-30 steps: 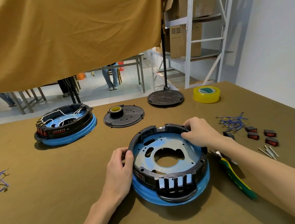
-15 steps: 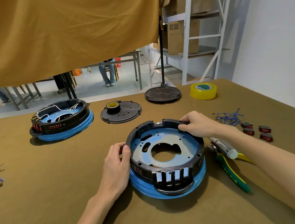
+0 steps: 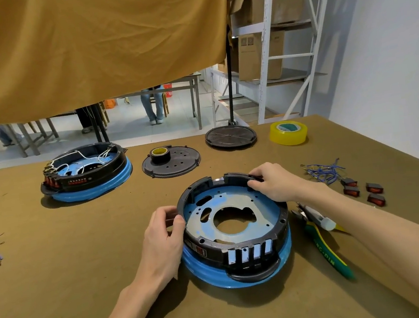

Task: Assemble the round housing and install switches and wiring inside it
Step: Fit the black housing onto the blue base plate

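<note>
On the brown desk (image 3: 61,296), your left hand (image 3: 164,239) and right hand (image 3: 276,186) grip the round housing's (image 3: 239,237) stiff black rim (probably light); hold there.

My hands hold the round black matt plastic housing ring (image 3: 239,237) with its glossy blue rim and dull blue-stained metal plate (image 3: 235,203), on the matt brown cloth-like table cover (image 3: 58,270).
</note>
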### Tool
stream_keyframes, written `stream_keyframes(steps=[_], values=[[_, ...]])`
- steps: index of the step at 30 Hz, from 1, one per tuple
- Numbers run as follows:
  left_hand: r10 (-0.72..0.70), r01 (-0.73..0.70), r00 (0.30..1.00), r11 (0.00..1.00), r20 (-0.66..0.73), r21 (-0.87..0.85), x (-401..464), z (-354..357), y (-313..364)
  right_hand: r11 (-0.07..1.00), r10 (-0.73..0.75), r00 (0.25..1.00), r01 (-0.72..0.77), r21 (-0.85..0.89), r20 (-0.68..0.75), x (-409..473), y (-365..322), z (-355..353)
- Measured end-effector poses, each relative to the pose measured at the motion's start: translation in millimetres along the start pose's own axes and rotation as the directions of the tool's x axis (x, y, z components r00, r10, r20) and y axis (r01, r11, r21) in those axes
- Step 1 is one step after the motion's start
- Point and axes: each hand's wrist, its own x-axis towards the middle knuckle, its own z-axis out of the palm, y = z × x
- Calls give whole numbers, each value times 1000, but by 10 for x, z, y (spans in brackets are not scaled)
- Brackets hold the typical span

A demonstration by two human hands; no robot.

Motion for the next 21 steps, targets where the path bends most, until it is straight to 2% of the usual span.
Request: stream_keyframes(steps=[4,7,10,12,14,16,18,21], values=[[32,-39,996,996,86,78,-84,-53,50,1000,9,1000,-8,-5,20,-32,-103,-84],[174,-187,979,973,103,135,35,-161,173,986,164,987,-164,-26,-8,-139,-65,-162],[318,-351,930,916,182,194,329,-142,348,975,202,979,-201,-94,-4,-281,-51,-81],[337,-423,888,865,314,270,520,-33,479,976,187,980,-192,-104,-65,-326,-70,-4],[291,-494,824,789,485,365,634,111,565,982,162,983,-170,-86,-83,-312,-90,3],[227,-559,767,694,600,453,659,218,564,987,127,990,-132,-92,-58,-250,-108,-41],[224,-560,763,698,606,447,645,221,529,989,78,997,-80,-126,-14,-166,-112,-76],[299,-556,780,734,549,390,680,136,545,986,-34,996,46,-160,77,-28,-168,-160]])
